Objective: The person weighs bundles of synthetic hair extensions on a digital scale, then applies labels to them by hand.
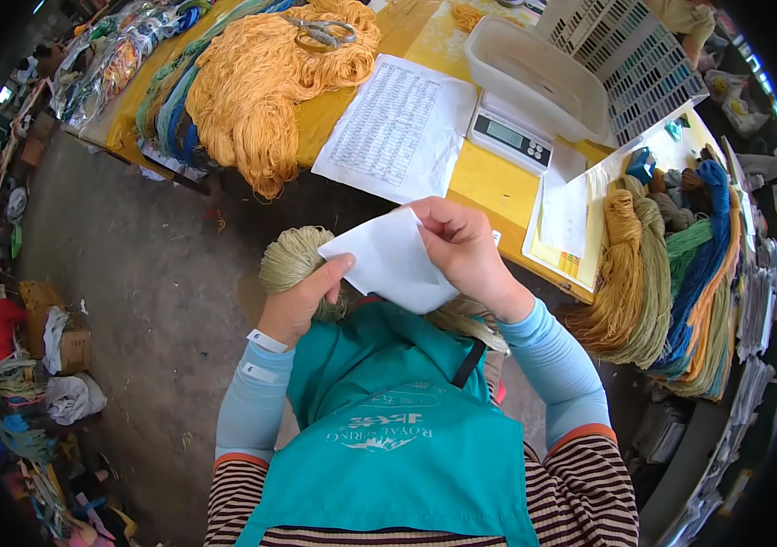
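Observation:
A white sheet of paper (386, 260) is stretched between my two hands above my lap. My left hand (302, 296) is closed, its thumb pressing on the paper's left edge. Against the fingers of that hand lies a pale green skein of yarn (290, 258); whether they grip it too is hidden. My right hand (463, 248) pinches the paper's upper right edge between thumb and fingers. Below the paper, more pale yarn (466, 321) shows beside the teal apron (388, 438).
On the yellow table (484, 187) are orange yarn (256, 91), scissors (320, 35), a printed list (395, 128), a digital scale (509, 139) bearing a plastic tray (534, 77), and a grey basket (630, 68). Coloured skeins (671, 273) hang off the right side. Boxes and bags line the left.

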The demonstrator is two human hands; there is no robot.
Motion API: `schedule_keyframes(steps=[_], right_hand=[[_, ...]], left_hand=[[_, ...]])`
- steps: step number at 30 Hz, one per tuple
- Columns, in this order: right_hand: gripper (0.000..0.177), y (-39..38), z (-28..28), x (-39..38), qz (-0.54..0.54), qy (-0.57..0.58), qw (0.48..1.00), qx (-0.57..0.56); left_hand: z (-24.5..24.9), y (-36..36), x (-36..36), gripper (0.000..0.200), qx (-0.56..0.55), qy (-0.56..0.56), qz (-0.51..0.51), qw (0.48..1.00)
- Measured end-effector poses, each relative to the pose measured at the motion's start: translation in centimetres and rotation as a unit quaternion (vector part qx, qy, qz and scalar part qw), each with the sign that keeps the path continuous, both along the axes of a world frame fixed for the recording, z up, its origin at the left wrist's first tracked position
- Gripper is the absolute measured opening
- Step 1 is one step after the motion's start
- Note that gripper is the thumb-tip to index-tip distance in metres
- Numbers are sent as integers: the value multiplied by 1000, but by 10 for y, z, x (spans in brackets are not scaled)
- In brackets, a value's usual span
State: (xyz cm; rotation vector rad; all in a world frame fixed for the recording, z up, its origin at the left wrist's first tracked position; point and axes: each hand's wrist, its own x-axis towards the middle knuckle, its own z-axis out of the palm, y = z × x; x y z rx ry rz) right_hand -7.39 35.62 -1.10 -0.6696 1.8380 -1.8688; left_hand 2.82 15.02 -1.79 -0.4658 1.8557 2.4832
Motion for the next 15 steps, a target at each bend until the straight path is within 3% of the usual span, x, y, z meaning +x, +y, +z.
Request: schedule_keyframes(steps=[1,2,4,8,11,13,15], right_hand=[[24,0,4,1,4,-68,997,-26],[31,-3,11,3,0,-216,971,-99],[33,2,4,4,3,-179,982,-56],[21,17,-16,16,51,-159,986,24],[21,43,-10,18,-28,-253,966,-51],[25,66,-22,0,-147,-262,940,-163],[23,110,-40,-33,-155,-266,922,-236]], left_hand=[[0,0,0,11,0,0,-1,1000],[-1,1,0,10,-20,7,27,999],[-5,6,0,9,-37,3,89,995],[-12,3,-1,10,-3,1,92,996],[-16,2,1,14,10,27,31,999],[-15,0,-1,18,62,60,17,996],[-19,-5,-3,16,77,56,20,995]])
